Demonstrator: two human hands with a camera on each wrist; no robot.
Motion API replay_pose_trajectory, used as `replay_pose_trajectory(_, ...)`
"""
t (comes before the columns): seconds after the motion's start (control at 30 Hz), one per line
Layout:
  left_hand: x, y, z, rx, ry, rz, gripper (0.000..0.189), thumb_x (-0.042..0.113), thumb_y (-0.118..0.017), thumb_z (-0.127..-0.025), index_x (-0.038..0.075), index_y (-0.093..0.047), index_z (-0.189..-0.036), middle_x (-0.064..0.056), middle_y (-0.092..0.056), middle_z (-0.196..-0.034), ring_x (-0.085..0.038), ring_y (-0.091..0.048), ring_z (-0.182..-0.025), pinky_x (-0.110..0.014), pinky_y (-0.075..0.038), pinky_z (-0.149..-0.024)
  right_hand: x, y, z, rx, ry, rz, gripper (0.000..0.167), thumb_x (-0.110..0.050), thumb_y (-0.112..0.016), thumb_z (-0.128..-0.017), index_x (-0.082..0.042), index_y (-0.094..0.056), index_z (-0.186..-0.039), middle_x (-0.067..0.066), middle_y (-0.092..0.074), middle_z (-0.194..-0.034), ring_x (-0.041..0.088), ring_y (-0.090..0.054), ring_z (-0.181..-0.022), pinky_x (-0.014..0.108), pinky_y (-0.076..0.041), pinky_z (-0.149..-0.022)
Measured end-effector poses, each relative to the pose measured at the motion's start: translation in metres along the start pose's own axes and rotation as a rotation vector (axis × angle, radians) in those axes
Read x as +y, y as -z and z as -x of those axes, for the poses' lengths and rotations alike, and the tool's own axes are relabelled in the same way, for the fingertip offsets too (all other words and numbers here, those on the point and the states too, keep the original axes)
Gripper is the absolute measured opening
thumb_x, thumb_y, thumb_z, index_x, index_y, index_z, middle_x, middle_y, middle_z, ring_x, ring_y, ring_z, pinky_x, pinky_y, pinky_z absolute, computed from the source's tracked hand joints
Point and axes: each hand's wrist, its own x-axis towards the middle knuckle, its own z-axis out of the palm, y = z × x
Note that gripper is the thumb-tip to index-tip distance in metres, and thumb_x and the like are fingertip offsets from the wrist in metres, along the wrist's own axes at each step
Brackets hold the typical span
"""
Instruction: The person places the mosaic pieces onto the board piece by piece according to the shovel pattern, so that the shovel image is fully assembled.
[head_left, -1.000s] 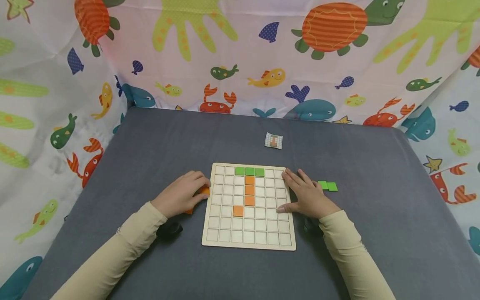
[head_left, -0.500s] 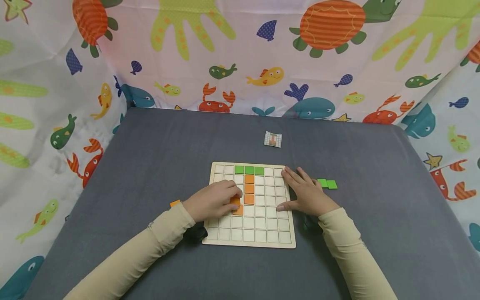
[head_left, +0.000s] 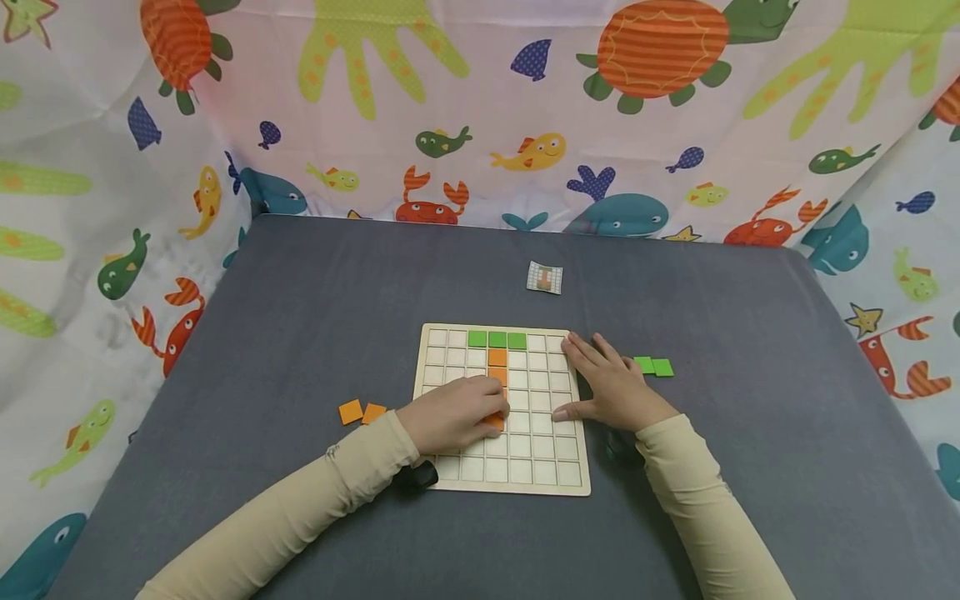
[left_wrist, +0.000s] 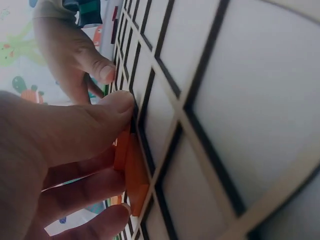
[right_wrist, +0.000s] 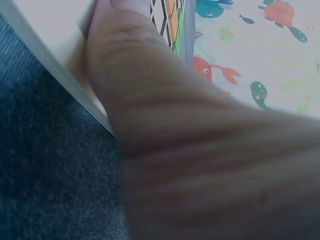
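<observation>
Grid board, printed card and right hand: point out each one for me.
Grid board (head_left: 519, 424): head view, on a bare cell right of the left hand (head_left: 457, 414).
Printed card (head_left: 544, 277): head view, middle of its printed face.
Right hand (head_left: 617, 387): head view, on the back of the hand.

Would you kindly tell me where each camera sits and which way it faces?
Head: on the person's head, facing forward and down at the grid board; left hand, right hand and sleeves show.
Left wrist: on that wrist, looking closely across the board at orange tiles; both hands show.
Right wrist: on that wrist, looking over the board's edge toward patterned cloth; a close thumb shows.
Head and left wrist share both hands, board and orange tiles.
</observation>
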Motion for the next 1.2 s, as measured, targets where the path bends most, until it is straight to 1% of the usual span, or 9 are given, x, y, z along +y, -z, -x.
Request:
replay_pose_trajectory(0.2,-0.002,-0.003,0.000,0.015,-0.020,-0.006,0.011,0.019,-0.069,-0.089,0.012,-0.068,-0.097,0.002,-0.057,-0.092,-0.011,-0.052,-0.080,-0.026,-0.046,-0.077,-0.001,0.001,-0.001,-0.005,-0.009,-0.006,0.109,-0.060,-0.074,-0.071,-0.010,-0.021,-0.153,0.010,-0.016,-0.160,0.042,-0.012,-0.144,0.071,-0.022,-0.101)
replay_pose_trajectory(0.4,-0.003,-0.006,-0.001,0.035,-0.050,-0.049,0.017,0.025,-0.072,-0.085,0.013,-0.068,-0.097,0.003,-0.056,-0.090,-0.011,-0.052,-0.079,-0.026,-0.046,-0.074,0.000,-0.001,-0.001,-0.008,-0.011,-0.005,0.109,-0.060,-0.074,-0.071,-0.011,-0.021,-0.153,0.010,-0.016,-0.160,0.042,-0.011,-0.144,0.071,-0.022,-0.101)
replay_pose_trajectory(0.6,-0.004,-0.007,-0.002,0.048,-0.043,-0.034,0.021,0.026,-0.075,-0.082,0.013,-0.068,-0.097,0.002,-0.055,-0.093,-0.012,-0.052,-0.079,-0.025,-0.046,-0.074,0.000,0.000,-0.001,-0.005,-0.013,-0.001,0.109,-0.060,-0.074,-0.071,-0.011,-0.021,-0.154,0.010,-0.016,-0.160,0.042,-0.011,-0.144,0.071,-0.022,-0.101)
replay_pose_trajectory(0.7,-0.004,-0.005,-0.001,0.041,-0.010,0.012,0.024,0.027,-0.074,-0.084,0.014,-0.067,-0.102,0.002,-0.054,-0.098,-0.010,-0.051,-0.083,-0.023,-0.045,-0.076,0.000,0.000,-0.001,-0.007,-0.015,0.001,0.110,-0.061,-0.073,-0.071,-0.011,-0.021,-0.154,0.010,-0.016,-0.160,0.042,-0.012,-0.144,0.071,-0.022,-0.101)
replay_pose_trajectory(0.77,-0.004,0.000,0.001,0.050,0.026,0.049,0.025,0.027,-0.073,-0.085,0.014,-0.067,-0.105,0.002,-0.055,-0.102,-0.010,-0.050,-0.087,-0.023,-0.044,-0.078,0.000,0.000,-0.001,-0.014,-0.015,0.000,0.110,-0.061,-0.073,-0.071,-0.011,-0.021,-0.154,0.010,-0.016,-0.160,0.042,-0.011,-0.144,0.071,-0.021,-0.101)
replay_pose_trajectory(0.83,-0.004,0.009,0.004,0.067,0.067,0.080,0.025,0.025,-0.072,-0.087,0.014,-0.067,-0.108,0.002,-0.054,-0.105,-0.009,-0.049,-0.089,-0.023,-0.044,-0.078,0.000,0.000,0.000,-0.018,-0.017,0.000,0.110,-0.061,-0.073,-0.071,-0.011,-0.020,-0.154,0.010,-0.015,-0.160,0.042,-0.011,-0.145,0.072,-0.021,-0.101)
replay_pose_trajectory(0.93,-0.006,0.027,0.011,0.100,0.117,0.080,0.023,0.022,-0.071,-0.088,0.013,-0.067,-0.109,0.000,-0.056,-0.105,-0.011,-0.050,-0.089,-0.025,-0.046,-0.077,0.001,0.000,0.001,-0.014,-0.020,-0.003,0.110,-0.061,-0.073,-0.071,-0.012,-0.020,-0.154,0.009,-0.015,-0.160,0.041,-0.010,-0.145,0.072,-0.020,-0.101)
replay_pose_trajectory(1.07,-0.013,0.046,0.031,0.101,0.202,0.041,0.025,0.022,-0.070,-0.089,0.012,-0.066,-0.112,-0.003,-0.058,-0.106,-0.012,-0.052,-0.089,-0.028,-0.047,-0.076,0.002,0.001,0.001,-0.010,-0.019,-0.004,0.111,-0.062,-0.073,-0.070,-0.012,-0.020,-0.154,0.009,-0.015,-0.160,0.041,-0.011,-0.145,0.072,-0.020,-0.101)
replay_pose_trajectory(1.2,-0.023,0.056,0.060,0.078,0.340,0.003,0.034,0.024,-0.071,-0.088,0.011,-0.064,-0.118,-0.005,-0.059,-0.109,-0.014,-0.051,-0.089,-0.030,-0.046,-0.075,0.002,0.001,0.000,-0.018,-0.001,-0.011,0.111,-0.063,-0.072,-0.071,-0.012,-0.019,-0.154,0.009,-0.014,-0.160,0.041,-0.010,-0.145,0.072,-0.020,-0.102)
